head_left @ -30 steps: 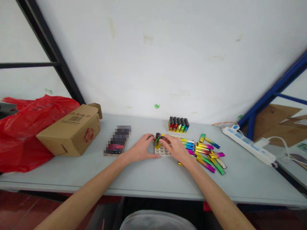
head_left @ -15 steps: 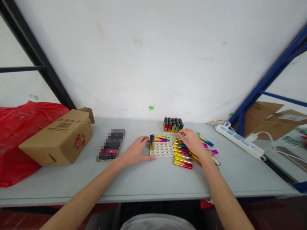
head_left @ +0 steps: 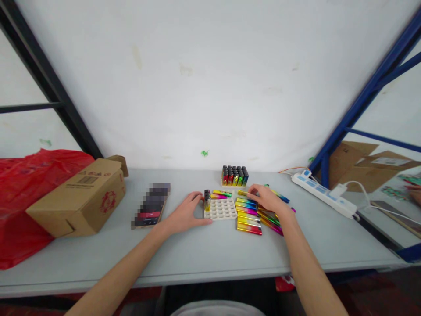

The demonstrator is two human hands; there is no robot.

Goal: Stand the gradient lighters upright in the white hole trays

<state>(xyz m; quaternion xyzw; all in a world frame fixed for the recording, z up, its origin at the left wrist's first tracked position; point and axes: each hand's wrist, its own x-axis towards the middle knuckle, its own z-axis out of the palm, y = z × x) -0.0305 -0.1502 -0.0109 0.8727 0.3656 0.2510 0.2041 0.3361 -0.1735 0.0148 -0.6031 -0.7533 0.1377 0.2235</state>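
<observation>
My left hand (head_left: 187,215) grips the left end of a white tray (head_left: 221,210) with rows of round holes, its thumb along the front edge and its fingers at the back left corner. A few black-topped lighters (head_left: 207,201) stand upright in the tray's left column. To the right, my right hand (head_left: 267,198) has its bent fingers closed on the right end of a gold lighter (head_left: 244,193) at the top of a row. Below that lies a stack of shiny coloured lighters (head_left: 249,219), side by side. More loose lighters (head_left: 271,219) lie partly hidden under the right hand.
Behind the tray stands a filled block of upright lighters (head_left: 234,176). Two loose lighters (head_left: 222,194) lie just behind the tray. A phone with a blurred screen (head_left: 151,206), a cardboard box (head_left: 80,197) and a red plastic bag (head_left: 28,210) are left; a power strip (head_left: 324,195) is right.
My right hand has come down and slightly nearer to me, onto the gold lighter at the top of the row. My left hand stays at the tray. The whole view has shifted slightly.
</observation>
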